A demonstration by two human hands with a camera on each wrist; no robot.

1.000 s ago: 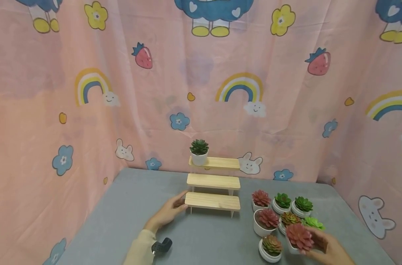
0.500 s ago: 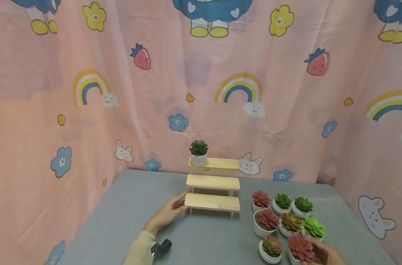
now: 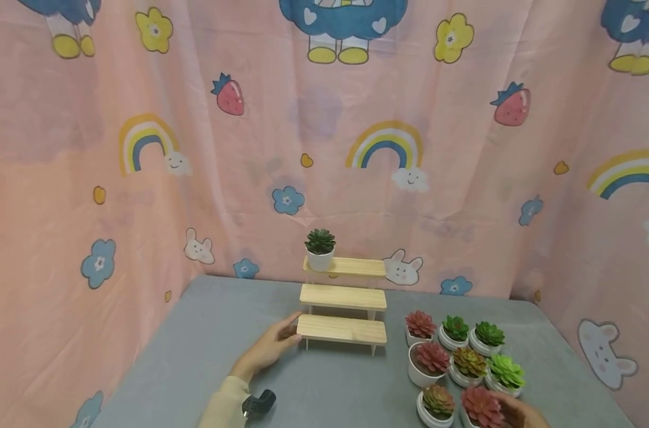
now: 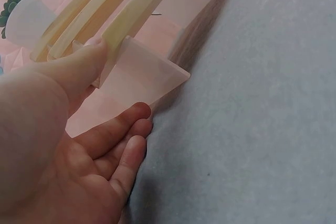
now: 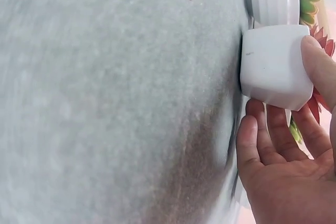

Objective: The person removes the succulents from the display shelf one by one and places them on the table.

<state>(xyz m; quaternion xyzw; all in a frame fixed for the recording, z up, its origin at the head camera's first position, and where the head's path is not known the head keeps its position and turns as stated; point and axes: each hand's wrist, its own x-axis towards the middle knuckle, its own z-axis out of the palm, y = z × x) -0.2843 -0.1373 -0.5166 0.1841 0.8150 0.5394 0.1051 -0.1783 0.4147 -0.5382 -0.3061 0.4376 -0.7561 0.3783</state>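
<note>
My left hand (image 3: 270,346) holds the left end of the lowest board of a three-tier wooden display stand (image 3: 341,329). In the left wrist view the thumb presses the board's end, and other fingers lie beside the clear leg (image 4: 144,72). A dark green succulent in a white pot (image 3: 320,261) stands on the top tier's left end. At the lower right, my right hand (image 3: 519,411) grips a potted red succulent (image 3: 482,407). In the right wrist view its squarish white pot (image 5: 275,66) sits at the tabletop, thumb on one side and fingers at another.
Several other potted succulents stand close together on the right: red ones (image 3: 430,358), green ones (image 3: 489,334), a light green one (image 3: 506,371) and brownish ones (image 3: 438,401). The grey table (image 3: 238,309) meets a pink printed curtain (image 3: 463,208) at the back and sides.
My right hand has moved the red succulent slightly right and then down toward the front, uncovering the light green one. My left hand stays at the stand.
</note>
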